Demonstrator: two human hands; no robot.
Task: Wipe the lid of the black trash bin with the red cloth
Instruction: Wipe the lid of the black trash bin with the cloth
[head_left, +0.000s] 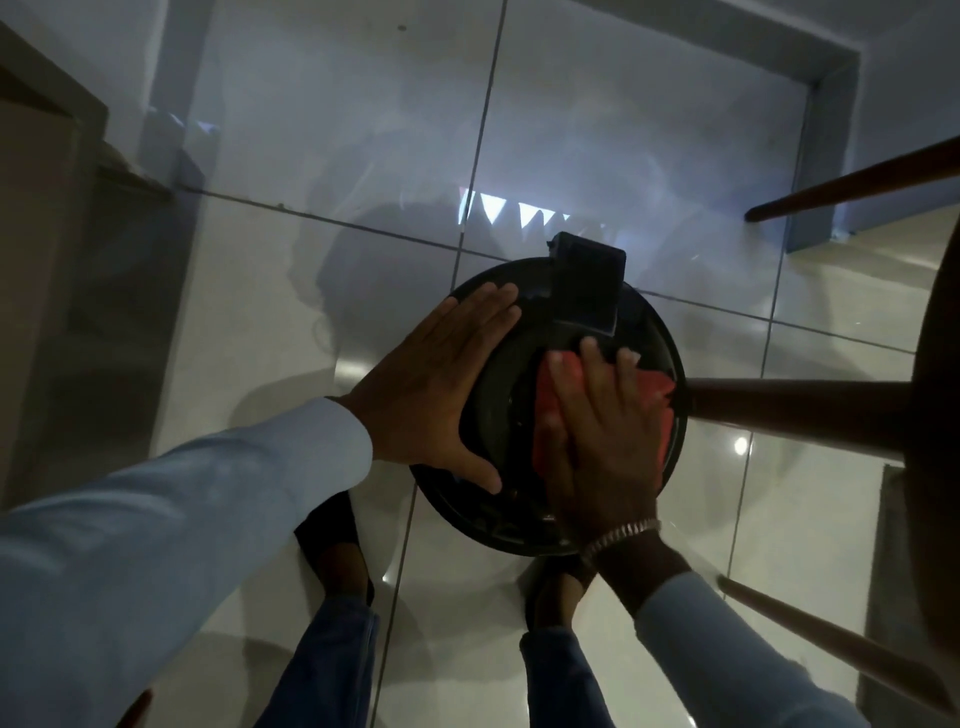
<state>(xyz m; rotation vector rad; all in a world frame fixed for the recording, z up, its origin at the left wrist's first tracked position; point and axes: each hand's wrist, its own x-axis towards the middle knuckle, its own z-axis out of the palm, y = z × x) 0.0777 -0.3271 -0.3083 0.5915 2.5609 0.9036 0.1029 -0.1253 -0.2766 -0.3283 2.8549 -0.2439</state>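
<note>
The black trash bin's round lid (647, 332) lies below me on the tiled floor, with a black pedal block (587, 283) at its far edge. My left hand (436, 395) rests flat on the lid's left side, fingers spread, holding nothing. The red cloth (657, 387) lies on the right half of the lid, and my right hand (602, 441) presses flat on it with the fingers pointing away from me. Most of the cloth is hidden under that hand.
Glossy pale floor tiles (311, 322) surround the bin. Dark wooden legs (800, 410) of a stool or table stand close on the right, one touching the bin's right edge. A wooden door frame (47, 218) is at the left. My feet (337, 545) stand just behind the bin.
</note>
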